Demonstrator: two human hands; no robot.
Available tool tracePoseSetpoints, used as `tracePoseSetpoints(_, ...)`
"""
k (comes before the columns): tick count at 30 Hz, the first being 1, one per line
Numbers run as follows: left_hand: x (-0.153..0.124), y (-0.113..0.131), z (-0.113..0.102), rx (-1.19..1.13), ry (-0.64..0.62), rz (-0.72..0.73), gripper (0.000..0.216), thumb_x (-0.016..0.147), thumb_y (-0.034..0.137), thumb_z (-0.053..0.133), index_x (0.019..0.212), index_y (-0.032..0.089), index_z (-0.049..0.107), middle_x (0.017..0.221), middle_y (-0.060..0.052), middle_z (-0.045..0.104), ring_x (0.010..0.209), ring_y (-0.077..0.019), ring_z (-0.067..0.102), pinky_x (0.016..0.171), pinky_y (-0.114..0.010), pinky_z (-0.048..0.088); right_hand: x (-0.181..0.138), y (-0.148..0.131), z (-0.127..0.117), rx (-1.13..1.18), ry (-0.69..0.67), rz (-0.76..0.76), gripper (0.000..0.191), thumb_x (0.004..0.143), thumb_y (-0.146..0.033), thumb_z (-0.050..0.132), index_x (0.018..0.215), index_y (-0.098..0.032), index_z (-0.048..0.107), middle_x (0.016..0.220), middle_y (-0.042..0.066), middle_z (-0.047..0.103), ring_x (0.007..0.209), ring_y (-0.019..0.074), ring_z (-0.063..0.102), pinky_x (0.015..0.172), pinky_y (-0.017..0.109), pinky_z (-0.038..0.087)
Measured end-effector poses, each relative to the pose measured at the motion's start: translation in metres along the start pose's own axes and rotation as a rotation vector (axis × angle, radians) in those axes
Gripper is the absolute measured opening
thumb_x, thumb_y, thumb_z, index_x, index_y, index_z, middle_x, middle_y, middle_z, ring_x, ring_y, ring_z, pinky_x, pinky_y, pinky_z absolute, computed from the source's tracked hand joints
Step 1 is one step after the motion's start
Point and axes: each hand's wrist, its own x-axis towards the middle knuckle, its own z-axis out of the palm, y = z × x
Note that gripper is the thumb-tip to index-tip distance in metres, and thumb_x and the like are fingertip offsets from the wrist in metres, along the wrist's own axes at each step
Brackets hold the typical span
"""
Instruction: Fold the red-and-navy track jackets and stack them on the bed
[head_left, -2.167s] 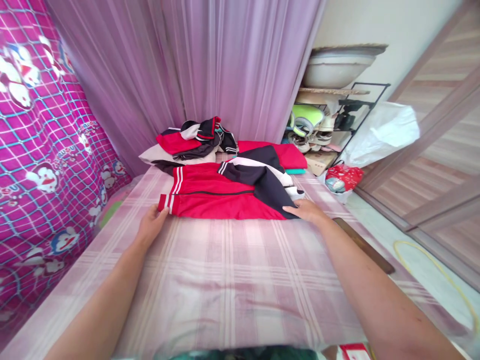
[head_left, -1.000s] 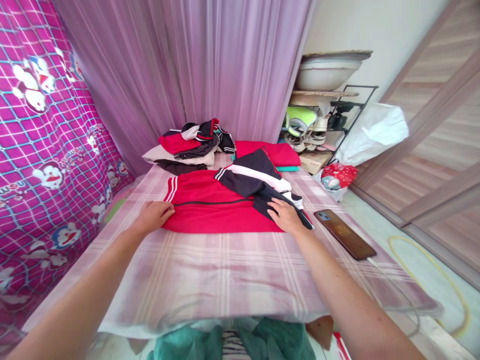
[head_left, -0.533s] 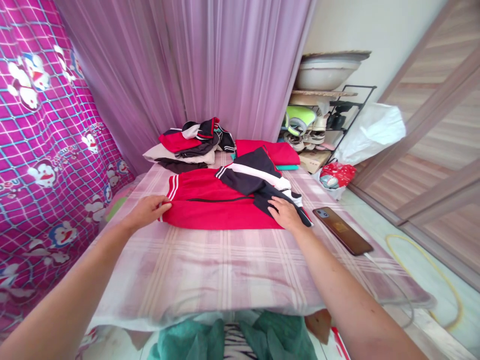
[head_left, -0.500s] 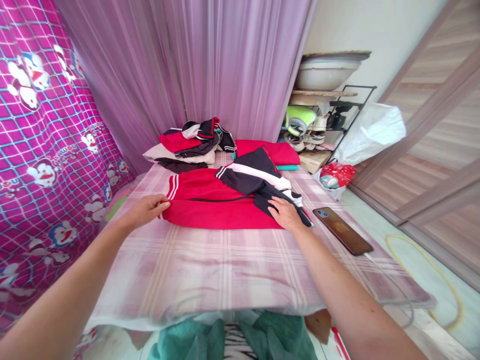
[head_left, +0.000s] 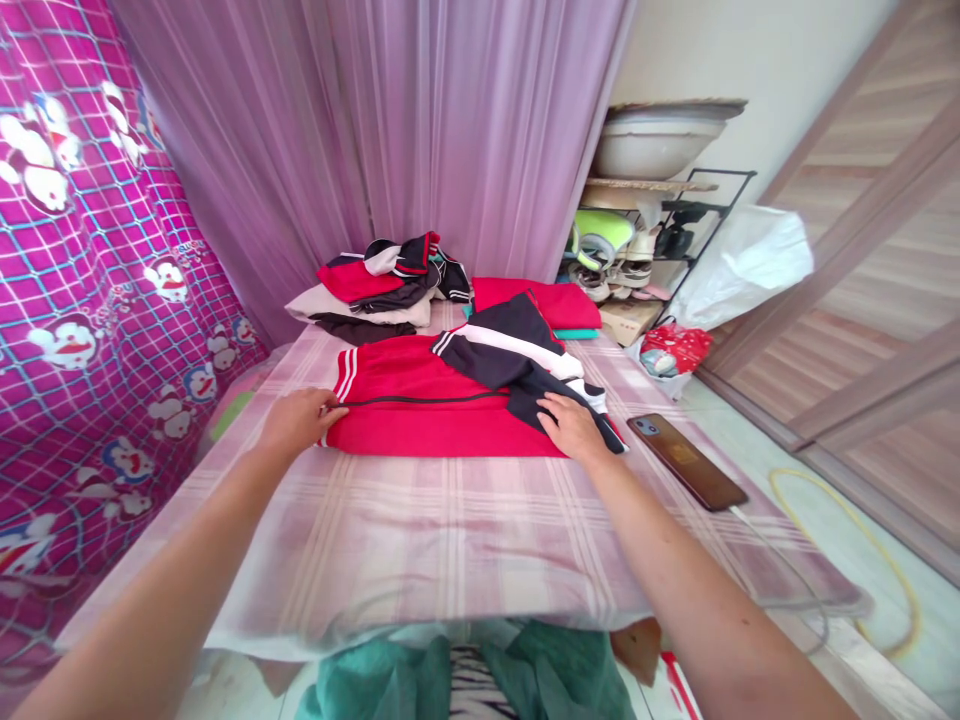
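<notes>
One red-and-black zip jacket (head_left: 427, 430) lies flat on the plaid sheet (head_left: 450, 540), in the middle and lengthwise between two hands, with a single zipper (head_left: 427, 401) running along it and two white stripes across its hem. One dark sleeve (head_left: 491, 365) is laid over the red body, its striped cuff pointing toward the hem. The left hand (head_left: 296, 420) is at the hem, by the zipper's end, fingers bent and close together with the thumb near them; whether they pinch the fabric, I cannot tell. The right hand (head_left: 574, 425) rests palm down on the dark part at the other end, fingers slightly spread, pressing on the cloth without gripping it. Just beyond that end lies one phone (head_left: 688, 465) with one pale cable (head_left: 780, 560). Behind the jacket are one loose clothes pile (head_left: 367, 285), whose pieces overlap too much to count, and one folded red garment (head_left: 574, 305) above a teal piece (head_left: 577, 334). To the right, off the sheet, are one white bag (head_left: 757, 262) and one red bag (head_left: 682, 345).
</notes>
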Motion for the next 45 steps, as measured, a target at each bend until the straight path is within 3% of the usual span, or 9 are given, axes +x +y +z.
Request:
tracePoseSetpoints(4, -0.023, 0.031, 0.009, -0.103, 0.215, 0.183, 0.047, 0.096, 0.043, 0.035, 0.120, 0.020, 0.069, 0.127, -0.012, 0.068, 0.120, -0.0272, 0.060, 0.107, -0.042, 0.041, 0.000, -0.001, -0.001, -0.022, 0.005, -0.001, 0.038, 0.095, -0.028, 0.047, 0.124, -0.019, 0.069, 0.137, 0.012, 0.063, 0.127, 0.0261, 0.057, 0.109, 0.043, 0.044)
tracePoseSetpoints(6, -0.033, 0.053, 0.024, -0.103, 0.178, 0.302, 0.049, 0.097, 0.046, 0.037, 0.132, 0.024, 0.064, 0.144, -0.009, 0.059, 0.136, -0.0286, 0.048, 0.117, -0.048, 0.030, 0.001, -0.005, -0.004, -0.041, -0.025, 0.015, 0.038, 0.095, -0.028, 0.047, 0.125, -0.019, 0.069, 0.137, 0.013, 0.063, 0.126, 0.0276, 0.058, 0.108, 0.044, 0.045)
tracePoseSetpoints(12, -0.036, 0.085, 0.060, 0.009, 0.033, 0.293, 0.051, 0.097, 0.053, 0.038, 0.142, 0.035, 0.054, 0.153, -0.006, 0.049, 0.145, -0.0305, 0.037, 0.121, -0.060, 0.011, 0.001, -0.040, -0.011, -0.072, -0.022, -0.017, 0.048, 0.098, -0.038, 0.041, 0.139, -0.019, 0.059, 0.147, 0.014, 0.055, 0.135, 0.0291, 0.050, 0.112, 0.046, 0.039)
tracePoseSetpoints(17, -0.036, 0.079, 0.059, 0.022, 0.024, 0.296, 0.054, 0.097, 0.054, 0.038, 0.145, 0.034, 0.051, 0.155, -0.007, 0.046, 0.145, -0.0318, 0.037, 0.119, -0.061, 0.014, -0.004, -0.063, -0.007, -0.052, -0.207, -0.033, 0.055, 0.101, -0.047, 0.036, 0.150, -0.024, 0.046, 0.159, 0.010, 0.038, 0.147, 0.0277, 0.033, 0.119, 0.054, 0.024)
tracePoseSetpoints(21, -0.039, 0.078, 0.059, 0.004, 0.039, 0.292, 0.054, 0.096, 0.054, 0.040, 0.145, 0.033, 0.052, 0.154, -0.009, 0.048, 0.144, -0.0331, 0.040, 0.118, -0.062, 0.017, -0.004, -0.051, -0.007, -0.025, -0.300, -0.030, 0.056, 0.102, -0.047, 0.032, 0.153, -0.024, 0.042, 0.162, 0.009, 0.034, 0.150, 0.0239, 0.029, 0.121, 0.051, 0.022)
tracePoseSetpoints(27, -0.046, 0.076, 0.062, -0.005, 0.080, 0.261, 0.054, 0.095, 0.053, 0.043, 0.144, 0.032, 0.053, 0.151, -0.010, 0.051, 0.140, -0.0330, 0.045, 0.118, -0.059, 0.020, -0.009, -0.011, -0.013, 0.053, -0.085, -0.087, 0.047, 0.099, -0.036, 0.039, 0.138, -0.022, 0.060, 0.144, 0.011, 0.058, 0.133, 0.0235, 0.053, 0.114, 0.044, 0.039)
tracePoseSetpoints(31, -0.050, 0.073, 0.062, -0.019, 0.075, 0.268, 0.055, 0.095, 0.053, 0.043, 0.144, 0.031, 0.053, 0.151, -0.010, 0.052, 0.139, -0.0324, 0.047, 0.117, -0.057, 0.023, -0.007, -0.003, -0.025, 0.042, 0.082, 0.069, 0.042, 0.098, -0.030, 0.040, 0.130, -0.021, 0.065, 0.122, 0.010, 0.072, 0.112, 0.0246, 0.067, 0.098, 0.038, 0.051)
tracePoseSetpoints(40, -0.038, 0.051, 0.036, -0.056, 0.079, 0.216, 0.053, 0.097, 0.049, 0.035, 0.135, 0.024, 0.061, 0.145, -0.011, 0.058, 0.131, -0.0290, 0.054, 0.111, -0.047, 0.037, 0.089, -0.032, -0.052, 0.232, -0.171, 0.404, 0.062, 0.091, -0.034, 0.062, 0.148, -0.017, 0.046, 0.095, 0.009, 0.079, 0.082, 0.0230, 0.074, 0.076, 0.032, 0.054)
tracePoseSetpoints(45, -0.029, 0.009, 0.026, -0.023, -0.002, 0.028, 0.054, 0.091, 0.052, 0.040, 0.129, 0.021, 0.063, 0.132, -0.013, 0.067, 0.121, -0.0309, 0.061, 0.104, -0.046, 0.043, 0.122, -0.041, -0.041, 0.510, -0.347, 0.468, 0.030, 0.094, -0.027, 0.059, 0.121, -0.013, 0.064, 0.086, 0.008, 0.078, 0.062, 0.0142, 0.070, 0.062, 0.023, 0.053)
